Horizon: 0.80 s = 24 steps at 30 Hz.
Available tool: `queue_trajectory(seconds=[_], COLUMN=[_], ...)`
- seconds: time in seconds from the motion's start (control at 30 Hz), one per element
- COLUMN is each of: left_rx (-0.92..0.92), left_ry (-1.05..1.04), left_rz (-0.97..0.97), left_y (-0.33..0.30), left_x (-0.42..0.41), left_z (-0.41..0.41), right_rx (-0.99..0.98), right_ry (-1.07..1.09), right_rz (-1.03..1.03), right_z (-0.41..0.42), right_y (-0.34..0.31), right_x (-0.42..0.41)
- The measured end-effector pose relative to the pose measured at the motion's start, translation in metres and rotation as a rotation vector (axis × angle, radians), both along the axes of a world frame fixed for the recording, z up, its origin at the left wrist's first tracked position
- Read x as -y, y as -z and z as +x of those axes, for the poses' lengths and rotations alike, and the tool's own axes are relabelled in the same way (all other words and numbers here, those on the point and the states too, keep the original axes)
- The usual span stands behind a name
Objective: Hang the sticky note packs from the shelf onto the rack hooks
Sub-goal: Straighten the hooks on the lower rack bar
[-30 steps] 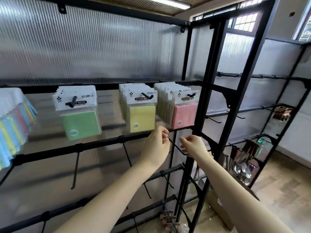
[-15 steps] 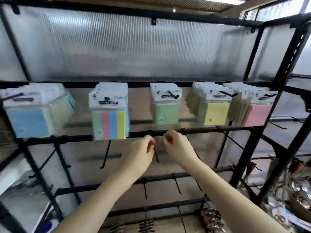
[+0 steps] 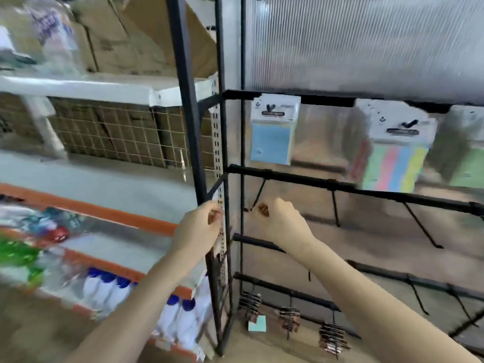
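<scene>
- Brown cardboard boxes (image 3: 146,35) are seen stacked on the upper level of a white metal shelf (image 3: 78,87) at the left.
- A tan wire mesh panel (image 3: 110,132) is seen below that level.
- White bottles with blue caps (image 3: 110,292) are lined up low at the left, behind an orange shelf beam (image 3: 89,208).
- Blurred green and red packaged goods (image 3: 26,247) are seen at the far left.
- A ribbed translucent plastic panel (image 3: 366,43) is seen at the upper right.

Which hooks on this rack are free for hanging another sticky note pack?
The bar under the hanging packs has bare hooks: one by the right hand, one at, one at. The top row is crowded: blue pack, striped pack, green pack.
</scene>
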State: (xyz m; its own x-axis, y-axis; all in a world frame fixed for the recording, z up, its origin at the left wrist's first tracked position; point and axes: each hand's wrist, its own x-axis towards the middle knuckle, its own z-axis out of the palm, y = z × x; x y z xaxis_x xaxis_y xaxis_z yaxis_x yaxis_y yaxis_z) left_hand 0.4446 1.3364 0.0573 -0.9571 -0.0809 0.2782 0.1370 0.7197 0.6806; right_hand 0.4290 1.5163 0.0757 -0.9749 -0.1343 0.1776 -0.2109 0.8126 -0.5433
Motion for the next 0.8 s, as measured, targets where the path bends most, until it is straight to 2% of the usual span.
queue_trajectory(seconds=[0.17, 0.47, 0.6, 0.8], left_rx=[0.021, 0.084, 0.103, 0.142], left_ry=[-0.13, -0.404, -0.455, -0.482], left_rz=[0.068, 0.008, 0.04, -0.079], left_y=[0.008, 0.03, 0.039, 0.04], left_x=[0.072, 0.191, 0.247, 0.322], left_z=[0.015, 0.012, -0.014, -0.082], right_rx=[0.013, 0.015, 0.048, 0.118], right_ry=[-0.19, -0.423, -0.441, -0.413], right_rz=[0.018, -0.005, 0.0, -0.047], right_z=[-0.012, -0.053, -0.086, -0.152], right_y=[0.005, 0.021, 0.032, 0.038], right_x=[0.08, 0.212, 0.27, 0.353])
